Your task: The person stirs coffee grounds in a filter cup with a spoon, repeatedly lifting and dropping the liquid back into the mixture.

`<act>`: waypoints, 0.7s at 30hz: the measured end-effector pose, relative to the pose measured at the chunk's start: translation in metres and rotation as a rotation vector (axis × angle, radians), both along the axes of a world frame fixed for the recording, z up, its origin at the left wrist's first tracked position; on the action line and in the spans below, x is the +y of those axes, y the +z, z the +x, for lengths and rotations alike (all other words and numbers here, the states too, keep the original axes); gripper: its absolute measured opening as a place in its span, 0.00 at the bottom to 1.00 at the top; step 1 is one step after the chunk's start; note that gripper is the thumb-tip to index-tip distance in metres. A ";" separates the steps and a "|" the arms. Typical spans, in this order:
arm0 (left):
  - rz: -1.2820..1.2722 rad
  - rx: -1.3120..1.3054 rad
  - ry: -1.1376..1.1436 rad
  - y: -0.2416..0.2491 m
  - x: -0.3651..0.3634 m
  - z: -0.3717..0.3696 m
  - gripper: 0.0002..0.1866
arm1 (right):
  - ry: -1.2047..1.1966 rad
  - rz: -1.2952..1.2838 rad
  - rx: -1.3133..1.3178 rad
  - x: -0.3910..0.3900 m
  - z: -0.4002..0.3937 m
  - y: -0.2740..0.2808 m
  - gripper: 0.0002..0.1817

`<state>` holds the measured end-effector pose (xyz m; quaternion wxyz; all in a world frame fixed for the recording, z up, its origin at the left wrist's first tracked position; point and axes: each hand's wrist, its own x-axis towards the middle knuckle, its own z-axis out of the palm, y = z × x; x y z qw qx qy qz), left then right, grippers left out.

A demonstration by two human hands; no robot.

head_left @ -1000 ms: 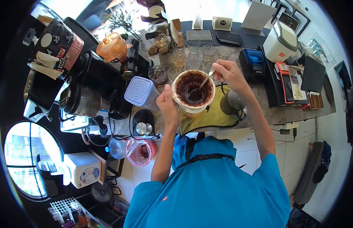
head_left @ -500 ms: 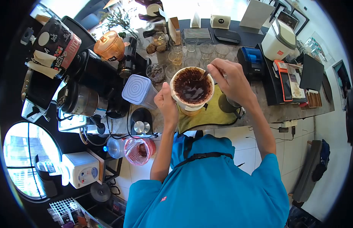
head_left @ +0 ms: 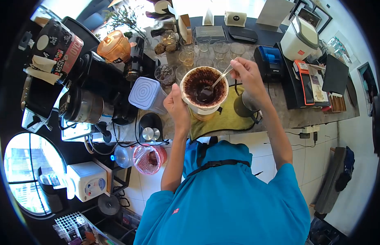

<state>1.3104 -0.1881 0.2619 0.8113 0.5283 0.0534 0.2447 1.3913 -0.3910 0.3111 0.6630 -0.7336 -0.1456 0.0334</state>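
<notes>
My left hand point(head_left: 177, 110) is closed against the left side of a white coffee dripper point(head_left: 203, 110), thumb up near its rim. Dark wet coffee grounds point(head_left: 194, 96) coat its inner wall, with dark liquid at the bottom. Between the fingers of my right hand point(head_left: 248, 77) is the handle of a metal spoon point(head_left: 221, 78), whose bowl dips into the coffee. Something glassy shows just under the dripper, mostly hidden. A yellow-green cloth point(head_left: 220, 123) lies below, and a dark grey pitcher point(head_left: 244, 107) stands on its right part, beneath my right wrist.
Several clear glasses point(head_left: 220, 50) stand behind the dripper. A lidded plastic container point(head_left: 145, 94) and a small black scale-like device with silver knobs point(head_left: 150, 127) are to the left. At the right are a black printer point(head_left: 268, 63) and a card terminal point(head_left: 306, 87).
My right hand has shifted slightly right and up at the fingertips, and more of the spoon shows, tilted into the coffee. My left hand stays on the dripper. The view has moved slightly.
</notes>
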 end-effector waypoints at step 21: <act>0.013 0.009 0.033 -0.002 -0.001 -0.002 0.24 | 0.302 -0.197 -0.247 0.009 -0.036 0.041 0.08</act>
